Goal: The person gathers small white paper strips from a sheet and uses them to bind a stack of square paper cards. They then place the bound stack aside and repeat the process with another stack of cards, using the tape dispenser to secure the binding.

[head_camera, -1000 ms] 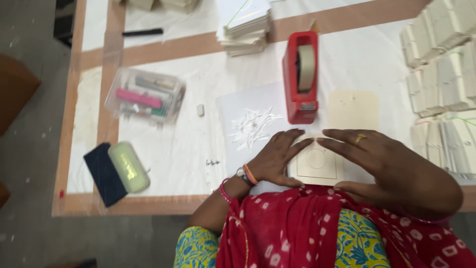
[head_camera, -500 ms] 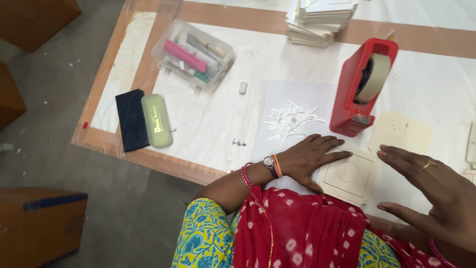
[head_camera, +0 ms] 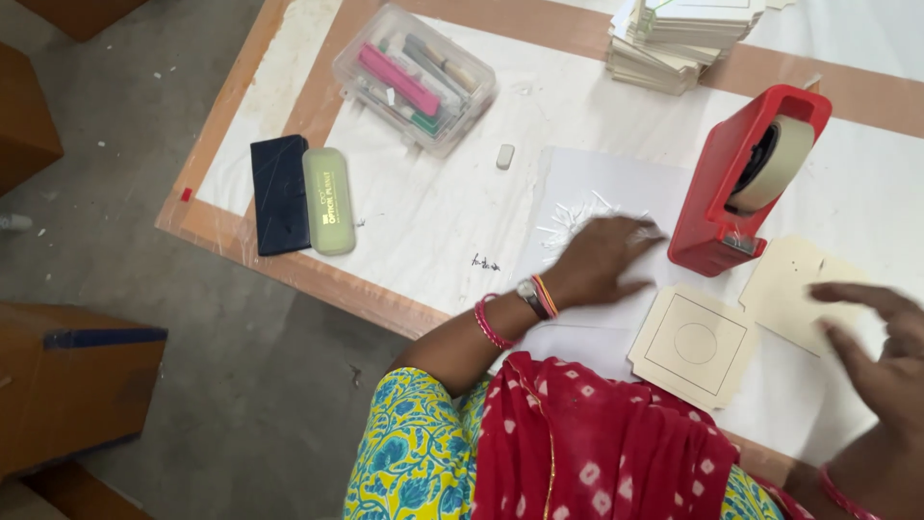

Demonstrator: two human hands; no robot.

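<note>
Now left hand (head_camera: 602,258) fingers flat on white sheet (head_camera: 616,183); right hand (head_camera: 881,351) fingers spread, near table edge.

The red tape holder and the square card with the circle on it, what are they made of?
The red tape holder looks like hard plastic: smooth, one solid colour, moulded edges. The roll in it seems to be papery, cream-coloured tape. The square card looks like thin cardboard or stiff paper: flat, matt, pale beige, with thin lines drawn on it. It could be thin board; the picture leaves that open.

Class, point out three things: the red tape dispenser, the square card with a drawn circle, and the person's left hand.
red tape dispenser (head_camera: 707,207), head view, red side wall.
square card (head_camera: 695,344), head view, drawn circle.
left hand (head_camera: 604,260), head view, back of hand.
</note>
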